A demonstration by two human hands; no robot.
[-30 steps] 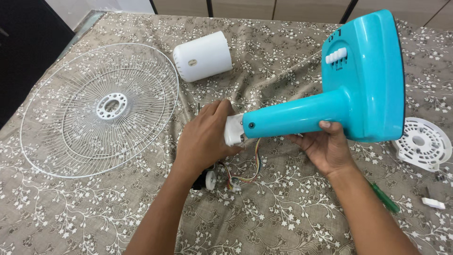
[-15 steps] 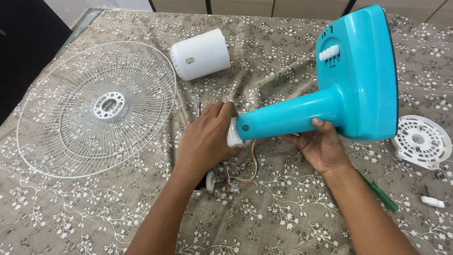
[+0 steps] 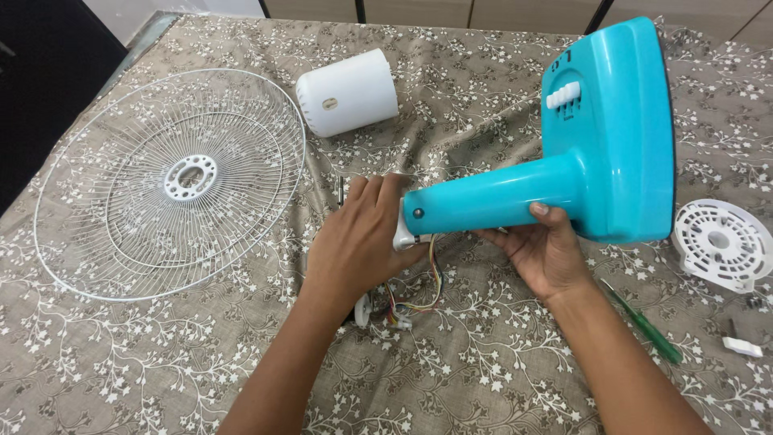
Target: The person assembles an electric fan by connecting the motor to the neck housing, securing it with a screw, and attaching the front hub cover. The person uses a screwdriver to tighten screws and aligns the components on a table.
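Turquoise fan stand (image 3: 564,173) lies tipped above the table (image 3: 483,379); my right hand (image 3: 543,250) has its grip closed under the neck, my left hand (image 3: 358,242) wraps the white neck joint (image 3: 403,234), coloured wires (image 3: 419,294) dangling below.

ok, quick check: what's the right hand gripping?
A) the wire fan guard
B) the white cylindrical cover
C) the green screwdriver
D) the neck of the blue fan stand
D: the right hand wraps under the neck of the blue fan stand, thumb on top, while the left hand covers the white fitting at its end; the wire fan guard, white cylindrical cover and green screwdriver all lie untouched on the cloth.
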